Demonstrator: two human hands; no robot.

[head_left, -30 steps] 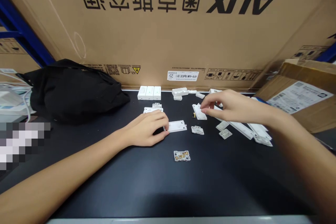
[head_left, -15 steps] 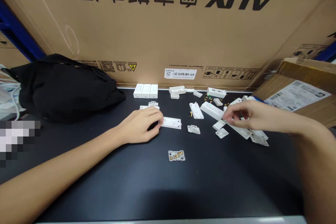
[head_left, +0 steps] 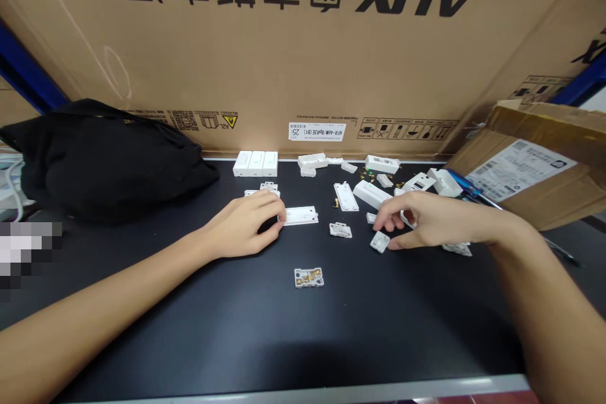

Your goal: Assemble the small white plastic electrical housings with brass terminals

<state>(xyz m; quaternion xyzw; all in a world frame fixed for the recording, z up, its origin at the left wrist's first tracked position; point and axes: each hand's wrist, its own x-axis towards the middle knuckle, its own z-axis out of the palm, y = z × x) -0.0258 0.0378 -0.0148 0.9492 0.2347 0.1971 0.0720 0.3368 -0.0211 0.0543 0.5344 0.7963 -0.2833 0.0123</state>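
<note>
Left hand (head_left: 243,224) curled, its fingertips touching the left end of a white plastic plate (head_left: 299,216) on a black bench (head_left: 379,334); whether it grips the plate cannot be told. Right hand (head_left: 421,221) well apart from the left, open, with fingers and thumb parted; a small white block (head_left: 379,242) lies just beside the thumb. Between the hands: a small white bracket (head_left: 340,230). Nearer the viewer: a base with brass contacts (head_left: 308,277). Farther back: a white cover (head_left: 345,196), a white housing (head_left: 372,194) and three white switches (head_left: 255,163) in a row. Left of these, a black bag (head_left: 95,161). At far right, a blue-handled screwdriver (head_left: 466,186) lies against a cardboard box (head_left: 530,170). Behind the bench stands an AUX carton (head_left: 284,44).
</note>
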